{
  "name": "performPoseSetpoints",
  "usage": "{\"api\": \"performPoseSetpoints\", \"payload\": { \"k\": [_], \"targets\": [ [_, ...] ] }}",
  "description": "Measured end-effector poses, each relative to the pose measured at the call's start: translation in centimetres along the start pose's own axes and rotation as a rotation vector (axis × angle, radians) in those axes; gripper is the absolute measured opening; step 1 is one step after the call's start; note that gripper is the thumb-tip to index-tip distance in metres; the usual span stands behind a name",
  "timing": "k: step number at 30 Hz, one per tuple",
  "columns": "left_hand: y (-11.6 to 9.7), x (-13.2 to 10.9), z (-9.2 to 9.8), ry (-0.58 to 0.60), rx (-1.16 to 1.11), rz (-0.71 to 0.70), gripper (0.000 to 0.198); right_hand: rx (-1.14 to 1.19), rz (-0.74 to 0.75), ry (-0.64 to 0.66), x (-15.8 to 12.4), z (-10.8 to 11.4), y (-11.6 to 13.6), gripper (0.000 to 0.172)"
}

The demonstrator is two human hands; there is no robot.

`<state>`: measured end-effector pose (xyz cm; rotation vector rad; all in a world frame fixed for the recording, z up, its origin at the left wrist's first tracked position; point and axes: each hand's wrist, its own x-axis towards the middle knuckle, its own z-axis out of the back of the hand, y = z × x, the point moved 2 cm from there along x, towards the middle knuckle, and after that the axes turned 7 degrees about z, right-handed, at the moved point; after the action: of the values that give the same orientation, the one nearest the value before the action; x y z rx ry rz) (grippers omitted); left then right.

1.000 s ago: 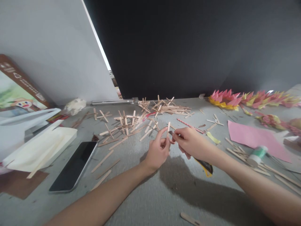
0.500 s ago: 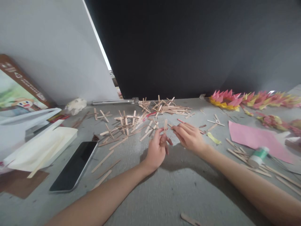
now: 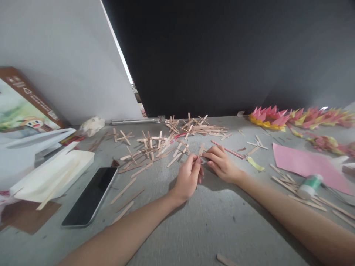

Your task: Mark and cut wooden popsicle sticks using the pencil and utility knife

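Note:
My left hand (image 3: 188,176) is closed on a wooden craft stick (image 3: 201,149), pinching its lower end so that it points up, slightly tilted. Close beside it on the right, my right hand (image 3: 223,164) has its fingers pressed together around another craft stick, mostly hidden by the fingers. The fingertips of both hands are nearly touching just above the table. A red-striped stick (image 3: 227,149) lies behind my right hand. Beyond my left hand spreads a pile of craft sticks (image 3: 208,129), some joined into crosses (image 3: 149,145).
On the left are a phone (image 3: 90,197), a white paper tray (image 3: 80,162) and a plastic bag (image 3: 16,155). To the right lie pink paper (image 3: 302,159), a white-and-green glue bottle (image 3: 310,187), loose sticks and pink-yellow folded paper (image 3: 270,118). A dark panel (image 3: 222,55) stands behind.
My hands have come together, and the stick in my left hand now leans right, near my right fingertips. The whole view has shifted slightly.

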<state>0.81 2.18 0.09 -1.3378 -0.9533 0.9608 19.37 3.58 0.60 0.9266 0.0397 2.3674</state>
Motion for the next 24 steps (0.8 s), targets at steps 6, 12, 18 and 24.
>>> {"api": "performPoseSetpoints", "payload": {
  "k": [6, 12, 18, 24],
  "targets": [
    [-0.1, 0.0, -0.1, -0.003, -0.02, 0.005, 0.039, -0.014, -0.03, -0.014, -0.2, -0.6, -0.7, 0.043],
    [-0.3, 0.0, -0.1, -0.027, 0.007, 0.016, 0.039, -0.069, -0.059, -0.051, -0.2, -0.8, -0.9, 0.038],
    [-0.6, 0.0, 0.0, -0.003, 0.056, 0.017, 0.038, -0.055, -0.202, -0.254, -0.5, -1.1, -1.4, 0.042],
    [-0.6, 0.0, 0.0, -0.005, 0.057, 0.015, 0.036, -0.127, -0.069, -0.13, -0.8, -1.2, -1.2, 0.032]
  ]
}}
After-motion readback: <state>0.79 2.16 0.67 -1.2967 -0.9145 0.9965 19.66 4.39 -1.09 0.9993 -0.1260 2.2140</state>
